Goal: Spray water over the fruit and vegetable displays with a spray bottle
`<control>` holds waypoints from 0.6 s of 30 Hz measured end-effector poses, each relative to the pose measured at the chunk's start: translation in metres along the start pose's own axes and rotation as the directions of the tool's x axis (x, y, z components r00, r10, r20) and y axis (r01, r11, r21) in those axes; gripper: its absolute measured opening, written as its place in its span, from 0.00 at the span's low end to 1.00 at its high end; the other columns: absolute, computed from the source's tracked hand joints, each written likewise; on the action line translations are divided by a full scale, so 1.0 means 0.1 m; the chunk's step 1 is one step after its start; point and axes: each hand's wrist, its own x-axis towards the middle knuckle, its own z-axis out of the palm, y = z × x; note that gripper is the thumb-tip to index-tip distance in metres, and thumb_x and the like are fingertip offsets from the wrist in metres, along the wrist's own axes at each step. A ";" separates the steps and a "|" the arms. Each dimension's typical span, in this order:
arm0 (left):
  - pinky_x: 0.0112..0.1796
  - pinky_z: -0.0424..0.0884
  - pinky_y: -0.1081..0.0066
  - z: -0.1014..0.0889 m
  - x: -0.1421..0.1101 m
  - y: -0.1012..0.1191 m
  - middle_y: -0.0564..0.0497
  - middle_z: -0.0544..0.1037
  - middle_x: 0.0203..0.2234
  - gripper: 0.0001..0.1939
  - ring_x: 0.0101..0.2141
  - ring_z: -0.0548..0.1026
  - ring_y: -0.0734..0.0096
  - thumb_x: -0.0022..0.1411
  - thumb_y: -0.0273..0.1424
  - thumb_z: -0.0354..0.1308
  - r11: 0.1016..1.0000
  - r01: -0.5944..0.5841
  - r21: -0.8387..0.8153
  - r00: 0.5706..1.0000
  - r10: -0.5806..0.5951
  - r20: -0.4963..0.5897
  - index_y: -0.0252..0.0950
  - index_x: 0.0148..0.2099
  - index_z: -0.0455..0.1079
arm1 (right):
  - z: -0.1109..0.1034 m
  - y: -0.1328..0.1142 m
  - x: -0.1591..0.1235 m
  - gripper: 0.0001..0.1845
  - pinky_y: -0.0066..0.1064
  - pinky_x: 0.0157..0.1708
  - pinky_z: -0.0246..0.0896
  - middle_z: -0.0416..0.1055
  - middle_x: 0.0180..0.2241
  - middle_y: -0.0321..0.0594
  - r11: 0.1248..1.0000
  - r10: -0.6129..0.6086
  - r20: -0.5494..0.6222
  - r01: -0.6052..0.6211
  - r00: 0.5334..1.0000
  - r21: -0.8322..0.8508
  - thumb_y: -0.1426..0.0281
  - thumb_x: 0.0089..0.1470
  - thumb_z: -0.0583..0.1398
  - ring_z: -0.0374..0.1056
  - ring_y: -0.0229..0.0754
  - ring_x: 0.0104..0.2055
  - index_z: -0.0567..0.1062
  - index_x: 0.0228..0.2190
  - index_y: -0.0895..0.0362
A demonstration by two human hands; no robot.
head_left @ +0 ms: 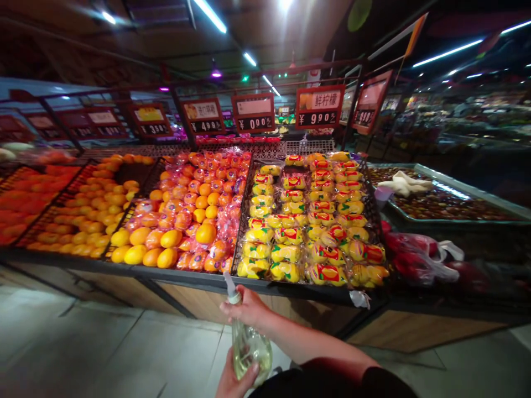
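Note:
My right hand (246, 307) grips the neck of a clear plastic spray bottle (251, 351) holding pale liquid, with its narrow nozzle (230, 287) tilted up and to the left. My left hand (236, 377) cups the lower part of the same bottle at the bottom of the view. Both hands are in front of and below the black front edge of a fruit display (199, 275). The nearest fruit is a black wire basket of wrapped lemons (290, 243) in yellow and red packaging, and neither hand touches it.
Oranges and bagged fruit (178, 215) fill the display's left side. At right stand red plastic bags (415, 257) and a tray of dark fruit (440, 202) with a white cloth. Red price signs (319, 106) stand along the back. A tiled floor (103, 342) lies below.

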 end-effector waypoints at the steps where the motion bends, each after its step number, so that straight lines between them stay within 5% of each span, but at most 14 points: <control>1: 0.55 0.73 0.53 0.04 0.04 0.01 0.38 0.83 0.46 0.44 0.51 0.79 0.41 0.41 0.61 0.73 1.000 0.005 0.013 0.999 -0.006 0.040 0.38 0.51 0.70 | -0.08 0.00 -0.03 0.27 0.29 0.27 0.64 0.70 0.27 0.29 1.000 0.001 -0.025 0.000 1.000 0.028 0.51 0.41 0.74 0.68 0.37 0.25 0.70 0.34 0.52; 6: 0.58 0.68 0.50 0.29 0.25 0.06 0.37 0.82 0.49 0.45 0.54 0.76 0.38 0.41 0.62 0.72 0.991 -0.002 0.133 0.975 -0.028 0.219 0.39 0.53 0.70 | -0.55 -0.01 -0.33 0.34 0.30 0.28 0.64 0.69 0.29 0.31 0.965 -0.024 -0.229 0.082 0.973 0.251 0.44 0.38 0.74 0.65 0.37 0.26 0.72 0.38 0.53; 10: 0.60 0.66 0.52 0.59 0.45 0.16 0.38 0.78 0.56 0.47 0.59 0.72 0.39 0.43 0.57 0.74 0.990 0.042 0.135 0.876 -0.101 0.471 0.38 0.60 0.67 | -0.99 0.03 -0.61 0.33 0.32 0.32 0.67 0.70 0.31 0.33 0.946 -0.033 -0.451 0.172 0.892 0.273 0.42 0.41 0.72 0.68 0.39 0.29 0.74 0.37 0.53; 18: 0.49 0.68 0.58 1.59 0.79 0.07 0.43 0.79 0.42 0.44 0.47 0.75 0.46 0.34 0.49 0.81 0.970 0.069 0.235 0.667 -0.220 0.712 0.35 0.51 0.70 | -1.84 0.11 -1.34 0.36 0.35 0.32 0.67 0.79 0.35 0.44 0.939 0.097 -0.833 0.228 0.544 0.258 0.40 0.37 0.72 0.76 0.52 0.38 0.79 0.37 0.57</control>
